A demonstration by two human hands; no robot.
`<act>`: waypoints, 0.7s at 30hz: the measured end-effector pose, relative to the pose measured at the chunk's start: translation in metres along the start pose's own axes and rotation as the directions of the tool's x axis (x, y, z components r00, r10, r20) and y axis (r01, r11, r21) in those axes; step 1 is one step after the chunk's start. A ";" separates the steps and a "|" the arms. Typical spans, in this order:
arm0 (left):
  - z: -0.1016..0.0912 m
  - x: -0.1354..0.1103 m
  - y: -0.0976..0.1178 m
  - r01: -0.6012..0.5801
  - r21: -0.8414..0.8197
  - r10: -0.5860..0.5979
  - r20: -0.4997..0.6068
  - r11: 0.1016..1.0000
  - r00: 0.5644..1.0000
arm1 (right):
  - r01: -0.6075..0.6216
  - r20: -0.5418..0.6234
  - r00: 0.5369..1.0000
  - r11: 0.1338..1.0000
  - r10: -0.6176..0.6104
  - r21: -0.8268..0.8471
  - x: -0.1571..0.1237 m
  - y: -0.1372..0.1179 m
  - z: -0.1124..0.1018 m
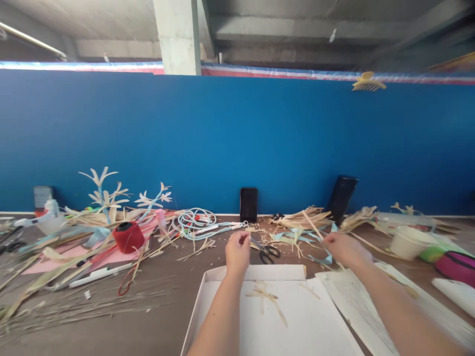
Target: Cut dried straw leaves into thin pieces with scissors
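Note:
My left hand (pixel 238 253) is above the back edge of a white shallow box (pixel 297 316), its fingertips pinched together. Whatever they hold, if anything, is too small to make out. Further right, my right hand (pixel 348 250) grips a pale straw strip (pixel 312 225) that slants up to the left from its fingers. Between the hands a pair of dark-handled scissors (pixel 269 255) lies on the table. A few flat dried straw pieces (pixel 267 298) lie crossed inside the box.
A red thread spool (pixel 128 238), a looped light-blue cord (pixel 196 223) and straw flowers (pixel 106 199) are at left. A phone (pixel 248 204) and a black upright object (pixel 342 199) lean against the blue partition (pixel 237 133). Rightward are a white tub (pixel 411 243) and a magenta pouch (pixel 457 268).

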State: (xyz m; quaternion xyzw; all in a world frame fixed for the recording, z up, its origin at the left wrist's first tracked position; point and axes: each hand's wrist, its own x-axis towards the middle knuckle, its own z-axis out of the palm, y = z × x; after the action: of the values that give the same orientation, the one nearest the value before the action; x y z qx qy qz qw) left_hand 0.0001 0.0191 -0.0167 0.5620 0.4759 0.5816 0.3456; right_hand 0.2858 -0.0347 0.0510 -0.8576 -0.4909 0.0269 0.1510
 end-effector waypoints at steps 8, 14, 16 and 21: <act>-0.008 0.007 0.019 0.239 -0.318 -0.246 0.016 0.918 0.969 | 0.526 -0.692 0.706 0.545 0.149 0.653 -0.049 -0.080 -0.043; -0.012 0.011 0.012 0.264 -0.435 -0.264 0.063 0.861 0.963 | 0.375 -0.381 0.920 -0.071 -0.096 0.924 -0.068 -0.131 -0.017; -0.011 0.011 0.009 0.259 -0.415 -0.250 0.078 0.872 0.965 | 0.210 -0.220 0.944 -0.068 -0.244 0.975 -0.069 -0.136 0.002; -0.009 0.009 0.010 0.259 -0.374 -0.234 0.112 0.891 0.966 | -0.179 0.109 0.937 -0.190 -0.332 0.965 -0.064 -0.132 0.051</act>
State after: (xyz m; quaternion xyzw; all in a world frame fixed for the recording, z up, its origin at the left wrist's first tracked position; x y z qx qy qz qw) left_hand -0.0086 0.0230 -0.0032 0.4365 0.4083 0.5970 0.5351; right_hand 0.1328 -0.0151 0.0339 -0.3756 -0.3593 0.5272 0.6722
